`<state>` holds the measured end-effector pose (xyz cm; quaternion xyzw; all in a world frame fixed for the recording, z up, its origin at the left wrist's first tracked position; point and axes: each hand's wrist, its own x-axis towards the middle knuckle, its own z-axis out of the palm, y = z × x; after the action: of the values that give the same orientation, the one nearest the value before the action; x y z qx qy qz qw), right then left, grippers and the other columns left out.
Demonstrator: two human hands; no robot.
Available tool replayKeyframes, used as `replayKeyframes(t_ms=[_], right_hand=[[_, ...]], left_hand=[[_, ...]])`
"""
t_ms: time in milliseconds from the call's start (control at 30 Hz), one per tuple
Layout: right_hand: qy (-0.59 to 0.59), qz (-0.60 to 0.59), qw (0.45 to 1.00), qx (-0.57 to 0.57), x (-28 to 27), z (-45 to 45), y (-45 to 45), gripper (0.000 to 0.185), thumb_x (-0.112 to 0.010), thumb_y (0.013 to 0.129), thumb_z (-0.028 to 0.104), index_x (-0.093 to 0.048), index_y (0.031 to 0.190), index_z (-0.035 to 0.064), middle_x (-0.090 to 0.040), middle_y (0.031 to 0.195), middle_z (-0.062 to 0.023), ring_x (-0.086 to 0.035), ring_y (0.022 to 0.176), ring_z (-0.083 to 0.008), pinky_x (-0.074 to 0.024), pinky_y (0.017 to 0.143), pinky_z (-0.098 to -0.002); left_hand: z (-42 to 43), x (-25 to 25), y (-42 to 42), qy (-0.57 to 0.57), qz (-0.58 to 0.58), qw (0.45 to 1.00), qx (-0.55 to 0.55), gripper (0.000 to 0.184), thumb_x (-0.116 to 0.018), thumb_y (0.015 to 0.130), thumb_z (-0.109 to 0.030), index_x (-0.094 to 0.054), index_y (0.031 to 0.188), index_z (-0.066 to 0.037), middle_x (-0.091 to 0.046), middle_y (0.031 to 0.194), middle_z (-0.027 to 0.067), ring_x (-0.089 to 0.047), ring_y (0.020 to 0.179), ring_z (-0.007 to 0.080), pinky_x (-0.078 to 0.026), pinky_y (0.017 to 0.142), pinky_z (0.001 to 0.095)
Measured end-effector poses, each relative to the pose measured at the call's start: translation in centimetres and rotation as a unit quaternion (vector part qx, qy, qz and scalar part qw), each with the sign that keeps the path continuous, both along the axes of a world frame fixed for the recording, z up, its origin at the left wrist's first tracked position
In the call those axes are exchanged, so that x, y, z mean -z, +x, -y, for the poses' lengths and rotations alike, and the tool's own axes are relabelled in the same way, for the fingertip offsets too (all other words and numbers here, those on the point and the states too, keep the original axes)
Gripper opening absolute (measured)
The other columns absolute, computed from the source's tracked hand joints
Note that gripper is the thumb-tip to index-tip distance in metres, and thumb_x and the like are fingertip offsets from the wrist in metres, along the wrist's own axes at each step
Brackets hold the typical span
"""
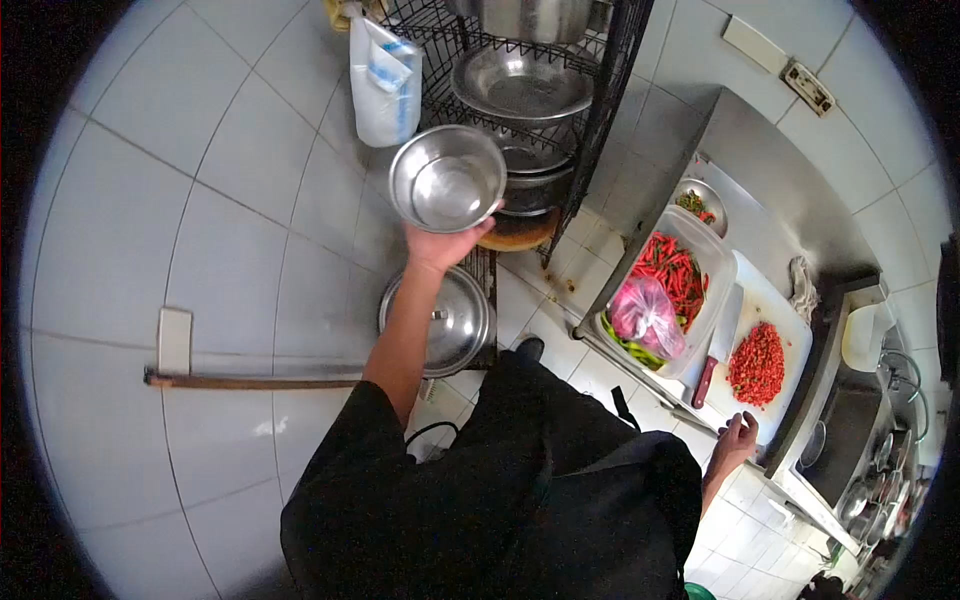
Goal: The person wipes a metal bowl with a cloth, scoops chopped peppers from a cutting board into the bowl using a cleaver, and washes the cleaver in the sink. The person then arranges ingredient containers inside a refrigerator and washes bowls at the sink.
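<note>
My left hand (447,243) is closed on the near rim of a steel bowl (448,180), held out in front of the wire rack. Nothing shows inside the bowl. By the near edge of the white cutting board (778,318) hangs my right hand (738,434), its fingers loosely bent and apart, with nothing seen in them. Chopped red chili (758,366) is heaped on that board. Alongside the heap lies a knife (716,352) with a dark red handle pointing towards me.
A clear plastic tub (716,292) holds whole red and green chilies and a pink plastic bag (646,318). Behind it is a small metal bowl (716,206) of chilies. The black wire rack (612,105) carries metal pans. A lidded pot (462,335) stands below my left arm.
</note>
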<state>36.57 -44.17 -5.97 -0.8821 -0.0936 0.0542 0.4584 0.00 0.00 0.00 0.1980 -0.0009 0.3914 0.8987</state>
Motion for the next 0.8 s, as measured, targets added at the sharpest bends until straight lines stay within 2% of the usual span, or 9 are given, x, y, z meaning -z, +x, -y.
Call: replayKeyframes(t_ms=[67,100,233,467,533,600,733,767,800], right_hand=[[-0.007,0.036,0.999,-0.008,-2.5,-0.7,0.4,0.028,-0.056,0.088,0.02,-0.056,0.106,-0.0013,-0.057,0.07,-0.0079,-0.052,0.053,-0.0112,-0.0435,0.048,-0.0248],[0.042,-0.012,0.999,-0.005,1.7,-0.2,-2.2,0.028,-0.056,0.088,0.02,-0.056,0.106,-0.0013,-0.057,0.07,-0.0079,-0.052,0.053,-0.0112,-0.0435,0.048,-0.0248],[0.066,0.011,0.998,-0.009,-0.6,6.4,0.5,0.027,-0.056,0.088,0.018,-0.056,0.106,-0.002,-0.056,0.07,-0.0071,-0.05,0.054,-0.0102,-0.0407,0.048,-0.0232],[0.184,-0.025,0.983,0.004,-5.1,9.4,-0.4,0.025,-0.055,0.091,0.017,-0.055,0.108,-0.0009,-0.058,0.072,-0.0072,-0.049,0.057,-0.009,-0.041,0.052,-0.0215],[0.205,-0.019,0.978,-0.02,-6.7,9.3,-0.5,0.024,-0.054,0.091,0.017,-0.055,0.108,-0.0006,-0.058,0.074,-0.0071,-0.051,0.06,-0.0091,-0.0428,0.054,-0.0219],[0.217,-0.015,0.976,-0.029,-7.0,8.5,-0.5,0.026,-0.053,0.092,0.018,-0.055,0.108,-0.0017,-0.059,0.075,-0.0072,-0.051,0.059,-0.009,-0.0424,0.053,-0.0214],[0.211,-0.011,0.977,-0.041,-6.2,7.8,0.7,0.022,-0.051,0.092,0.016,-0.056,0.106,-0.0004,-0.058,0.074,-0.0049,-0.053,0.061,-0.0087,-0.045,0.054,-0.0216],[0.209,-0.012,0.977,-0.039,-6.2,7.7,0.9,0.021,-0.051,0.092,0.016,-0.056,0.105,0.0,-0.057,0.073,-0.0044,-0.053,0.061,-0.0088,-0.0455,0.054,-0.0217],[0.199,-0.019,0.979,-0.03,-6.3,7.8,1.1,0.021,-0.051,0.092,0.016,-0.057,0.104,0.0,-0.057,0.073,-0.0043,-0.053,0.06,-0.0088,-0.0453,0.054,-0.0217]], left_hand=[[0.4,1.6,2.3,-0.079,-0.011,0.997,0.005,0.069,-0.047,0.086,-0.051,-0.03,0.138,-0.007,-0.037,0.134,0.0275,-0.053,0.107,0.0428,-0.048,0.079,0.0434],[2.1,-0.3,2.9,-0.064,-0.036,0.997,0.017,0.064,-0.045,0.087,-0.049,-0.035,0.135,-0.008,-0.041,0.133,0.0233,-0.051,0.11,0.039,-0.046,0.086,0.0453],[8.9,-0.1,8.6,-0.036,-0.104,0.994,0.021,0.051,-0.042,0.092,-0.041,-0.045,0.127,-0.005,-0.052,0.125,0.0137,-0.053,0.111,0.0279,-0.043,0.097,0.0451],[20.8,-5.5,18.6,-0.052,0.201,0.93,0.304,0.056,-0.047,0.088,-0.047,-0.044,0.128,-0.007,-0.051,0.126,0.0141,-0.051,0.114,0.0285,-0.041,0.099,0.0453],[22.0,-2.6,20.6,-0.163,0.011,0.932,0.324,0.067,-0.049,0.087,-0.046,-0.032,0.136,-0.003,-0.033,0.136,0.0282,-0.043,0.118,0.0428,-0.042,0.095,0.0529],[22.9,1.2,21.5,-0.146,-0.011,0.935,0.323,0.067,-0.049,0.087,-0.046,-0.031,0.136,-0.003,-0.032,0.136,0.0293,-0.044,0.117,0.0436,-0.043,0.094,0.0522],[25.2,0.1,24.5,-0.166,-0.079,0.912,0.366,0.066,-0.047,0.085,-0.052,-0.038,0.132,-0.008,-0.04,0.133,0.0185,-0.043,0.12,0.0375,-0.037,0.1,0.0505],[25.7,-0.8,25.0,-0.103,-0.143,0.918,0.356,0.061,-0.046,0.084,-0.056,-0.048,0.127,-0.012,-0.051,0.127,0.0073,-0.046,0.119,0.0273,-0.031,0.104,0.0465],[26.6,-2.2,25.6,-0.109,-0.106,0.924,0.351,0.065,-0.045,0.083,-0.059,-0.047,0.128,-0.014,-0.05,0.129,0.0068,-0.045,0.12,0.0276,-0.031,0.104,0.0484]])
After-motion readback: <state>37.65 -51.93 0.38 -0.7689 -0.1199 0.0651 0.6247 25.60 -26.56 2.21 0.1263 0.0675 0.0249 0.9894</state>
